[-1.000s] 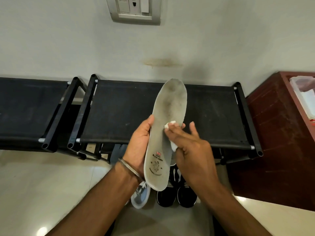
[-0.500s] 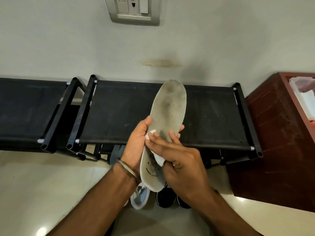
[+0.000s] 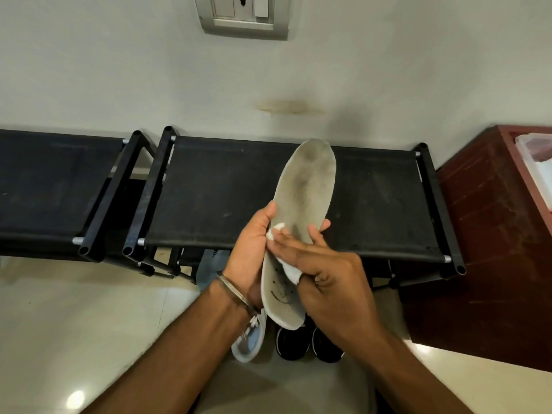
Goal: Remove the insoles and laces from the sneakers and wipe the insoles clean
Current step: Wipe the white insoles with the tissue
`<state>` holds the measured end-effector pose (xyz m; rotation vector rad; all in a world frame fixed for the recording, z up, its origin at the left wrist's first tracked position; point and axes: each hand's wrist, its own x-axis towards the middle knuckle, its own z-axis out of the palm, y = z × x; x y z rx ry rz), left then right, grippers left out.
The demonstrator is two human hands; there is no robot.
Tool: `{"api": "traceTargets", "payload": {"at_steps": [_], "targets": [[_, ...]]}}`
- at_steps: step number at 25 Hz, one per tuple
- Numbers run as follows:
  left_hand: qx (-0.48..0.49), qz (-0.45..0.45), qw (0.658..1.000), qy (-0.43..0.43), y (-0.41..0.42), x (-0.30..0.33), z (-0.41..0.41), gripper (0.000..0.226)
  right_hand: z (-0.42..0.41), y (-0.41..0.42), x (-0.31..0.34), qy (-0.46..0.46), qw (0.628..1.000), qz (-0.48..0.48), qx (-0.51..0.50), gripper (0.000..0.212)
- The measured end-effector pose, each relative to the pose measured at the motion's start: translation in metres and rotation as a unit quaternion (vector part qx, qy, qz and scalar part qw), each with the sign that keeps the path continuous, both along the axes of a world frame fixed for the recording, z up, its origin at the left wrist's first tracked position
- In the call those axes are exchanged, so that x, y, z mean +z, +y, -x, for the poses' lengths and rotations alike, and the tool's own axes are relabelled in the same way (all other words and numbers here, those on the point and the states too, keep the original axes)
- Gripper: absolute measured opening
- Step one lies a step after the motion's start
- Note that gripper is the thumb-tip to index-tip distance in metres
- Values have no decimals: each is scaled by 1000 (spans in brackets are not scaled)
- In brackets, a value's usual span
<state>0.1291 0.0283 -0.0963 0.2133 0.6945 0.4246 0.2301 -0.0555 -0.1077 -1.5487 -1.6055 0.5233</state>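
dark print on insole (image 3: 301,204) heel, too blurred to read

Matt, grimy foam-like insole (image 3: 301,210), soft white cloth (image 3: 291,271), black fabric rack (image 3: 227,189), glossy tiled floor (image 3: 74,324)

Only one view is given, taken from a wide-angle camera worn on the head. It is aimed forward and down, so that the forearms are seen entering from the bottom edge and the hands are held close before the lens, near the middle of the frame. The insole (image 3: 301,222) is shown at close range, while the rack (image 3: 215,192) is seen from above and a little behind it. The wall (image 3: 119,70) is taken in across the upper part, with a switch plate (image 3: 243,14) cut by the top edge. The floor (image 3: 59,309) is shown at the lower left, and a cabinet (image 3: 490,234) is clipped at the right. Straight lines are bent toward the edges by the lens. No second view is supplied.
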Motion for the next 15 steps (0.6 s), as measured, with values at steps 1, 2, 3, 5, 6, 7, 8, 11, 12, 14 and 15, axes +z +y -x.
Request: {"api": "traceTargets", "payload": {"at_steps": [1,2,3,5,6,7,8,11,12,14,15], "targets": [[8,-1,1000,8,4,-2,1,64,5,-1,0,-12,1000,-16,22,60],[13,-4,1000,10,6,-2,2,64,7,0,-1,-35,998,-33,29,59],[14,3,1000,2,5,-2,2,63,3,2,-3,-62,997,-44,14,58],[1,9,1000,-15,-6,1,-3,60,-13,7,-9,-90,994,-28,-51,54],[-8,2,1000,-17,-12,1,-5,57,-21,8,-10,-84,993,-16,-80,53],[-13,-6,1000,-12,-16,3,-7,56,-25,9,-11,-72,993,-9,-97,53],[-15,-5,1000,-10,-16,4,-7,56,-24,9,-10,-61,993,-3,-98,54],[-12,13,1000,-4,-2,1,-2,63,-3,2,-4,-35,999,-9,-23,58],[-7,8,1000,6,3,-2,0,65,3,0,-1,-27,1000,-16,4,59],[-6,4,1000,15,7,-3,3,65,6,-1,-2,-38,999,-28,14,59],[-11,14,1000,7,4,-3,2,64,2,1,-4,-50,998,-31,-5,58]]}}
